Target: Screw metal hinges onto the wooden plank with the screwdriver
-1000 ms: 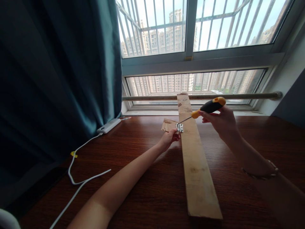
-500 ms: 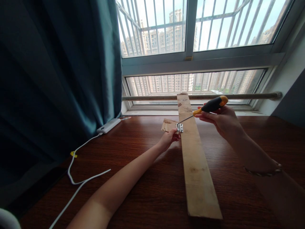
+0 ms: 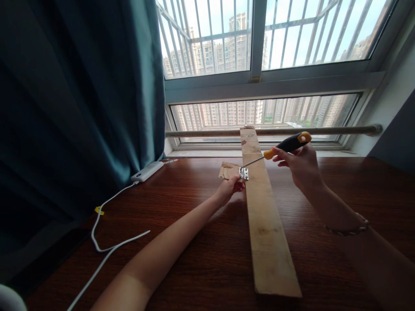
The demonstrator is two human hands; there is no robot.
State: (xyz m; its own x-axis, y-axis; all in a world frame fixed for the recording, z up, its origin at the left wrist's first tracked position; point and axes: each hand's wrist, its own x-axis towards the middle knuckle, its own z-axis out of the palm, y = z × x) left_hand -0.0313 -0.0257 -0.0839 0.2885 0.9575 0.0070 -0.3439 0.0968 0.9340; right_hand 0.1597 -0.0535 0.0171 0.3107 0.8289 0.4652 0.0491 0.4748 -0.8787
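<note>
A long wooden board [image 3: 267, 224] lies on the dark table, its far end by the window. At its left edge a small wooden piece [image 3: 226, 169] meets it, and a silver hinge [image 3: 244, 173] spans the two. My left hand [image 3: 229, 188] is closed on the small wooden piece, thumb on top by the hinge and fingers curled below. In my right hand [image 3: 298, 164] is a screwdriver [image 3: 287, 144] with a black and yellow handle, fingers wrapped round it. Its shaft slants down left, and the tip meets the hinge's upper left part. Any screw there is too small to make out.
A white power strip [image 3: 147, 172] with a white cable [image 3: 106, 249] lies on the left of the dark wooden table [image 3: 194, 263]. A blue curtain [image 3: 97, 86] hangs beyond it. A horizontal rail [image 3: 292, 131] runs before the barred window.
My right hand has shifted its fingers and turned around the screwdriver handle, with the wrist moving slightly left. My left hand, hinge and board have stayed in place.
</note>
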